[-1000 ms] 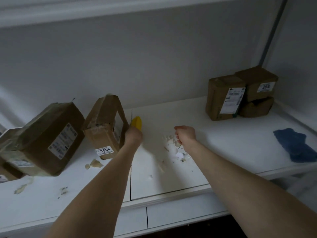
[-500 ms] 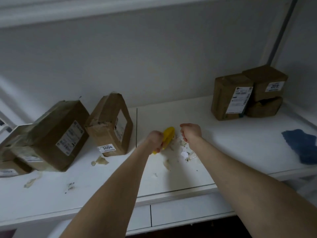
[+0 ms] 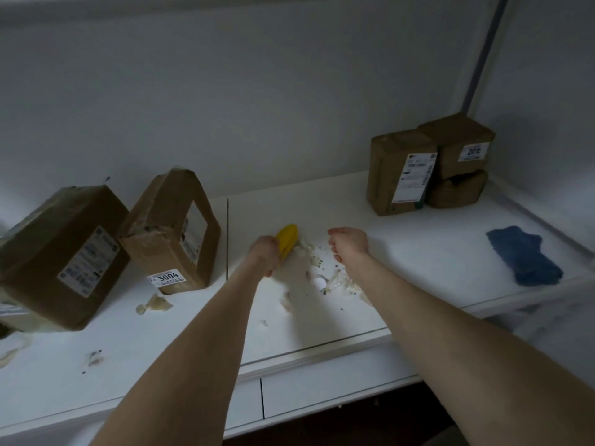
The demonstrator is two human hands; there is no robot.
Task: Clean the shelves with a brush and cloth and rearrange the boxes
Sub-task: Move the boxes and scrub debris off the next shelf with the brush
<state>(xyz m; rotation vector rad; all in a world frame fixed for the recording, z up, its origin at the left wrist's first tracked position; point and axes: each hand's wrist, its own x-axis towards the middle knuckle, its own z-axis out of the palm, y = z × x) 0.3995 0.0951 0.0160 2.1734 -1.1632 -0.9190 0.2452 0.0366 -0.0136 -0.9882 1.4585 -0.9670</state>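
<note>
Head view: a second ago the yellow brush (image 3: 287, 240) was hard against the box marked 3004 (image 3: 170, 233). It has since swung right of that box, across the seam in the shelf (image 3: 418, 252), to the edge of the debris pile (image 3: 325, 278). The right hand has barely shifted.

The left hand (image 3: 265, 255) is wrapped around the brush handle, with the head pointing away from the 3004 box and into the scraps. That looks like a sweep meant to gather the litter into one heap. The right hand (image 3: 349, 244) sits on the far side of the pile from the 3004 box, fingers curled into a loose fist with nothing visible in it. It probably serves as a stop so the crumbs do not scatter.

A torn scrap (image 3: 154, 304) lies just in front of the 3004 box, not yet swept. The larger box (image 3: 61, 255) leans just beside it on the left. Far right of the 3004 box, the stacked boxes (image 3: 428, 169) stand against the back wall. The blue cloth (image 3: 523, 257) lies well apart near the shelf's front edge, likely waiting for the wipe after brushing.
</note>
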